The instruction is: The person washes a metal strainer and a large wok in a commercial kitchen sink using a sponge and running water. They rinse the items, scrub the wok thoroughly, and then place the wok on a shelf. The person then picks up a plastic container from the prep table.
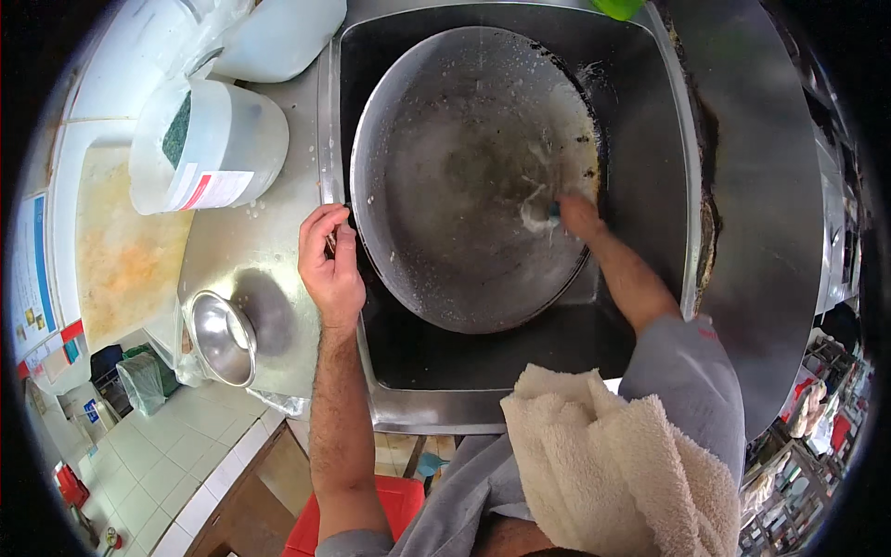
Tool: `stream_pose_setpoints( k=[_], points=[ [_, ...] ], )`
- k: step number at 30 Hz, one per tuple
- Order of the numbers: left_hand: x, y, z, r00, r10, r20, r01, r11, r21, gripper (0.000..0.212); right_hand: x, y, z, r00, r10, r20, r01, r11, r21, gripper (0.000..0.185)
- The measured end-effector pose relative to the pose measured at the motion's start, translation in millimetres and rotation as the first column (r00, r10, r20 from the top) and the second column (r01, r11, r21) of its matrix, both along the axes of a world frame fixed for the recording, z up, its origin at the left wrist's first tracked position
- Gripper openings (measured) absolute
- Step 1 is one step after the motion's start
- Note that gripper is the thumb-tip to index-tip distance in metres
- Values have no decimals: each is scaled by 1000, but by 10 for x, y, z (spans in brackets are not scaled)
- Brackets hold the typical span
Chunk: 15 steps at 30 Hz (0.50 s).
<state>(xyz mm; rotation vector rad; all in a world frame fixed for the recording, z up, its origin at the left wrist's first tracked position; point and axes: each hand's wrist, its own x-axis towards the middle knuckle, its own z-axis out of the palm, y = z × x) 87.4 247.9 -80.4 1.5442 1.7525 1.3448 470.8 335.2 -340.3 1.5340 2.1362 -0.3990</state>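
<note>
A large round metal pan (445, 271), wet and stained dark at its middle, sits tilted in a stainless steel sink (647, 146). At the pan's left edge, my left hand (333, 268) has its fingers curled around what looks like a handle, mostly hidden by the fingers. My right hand (582, 217) is inside the pan near its right wall, closed on a small blue-green scouring pad (554, 209) and pressing it to the metal. White suds (536, 212) lie beside the pad. Burnt black and yellowish residue (592, 153) marks the right rim.
A cut plastic jug (250, 139) holding green scouring material stands left of the sink, below another plastic container (285, 35). Nearby are a steel bowl (226, 338) and a stained cutting board (125, 257). A beige towel (598, 452) hangs before me; a red plastic object (400, 498) stands below.
</note>
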Motion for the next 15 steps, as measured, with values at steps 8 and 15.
stream_pose_setpoints(
  k=[8,15],
  points=[
    [83,90,69,998,-7,64,6,1000,22,15,-968,1731,518,341,-262,-903,877,435,205,43],
    [-2,-6,-2,999,17,28,-18,999,28,17,-2723,339,1642,-99,298,-949,381,893,241,37]
  ],
)
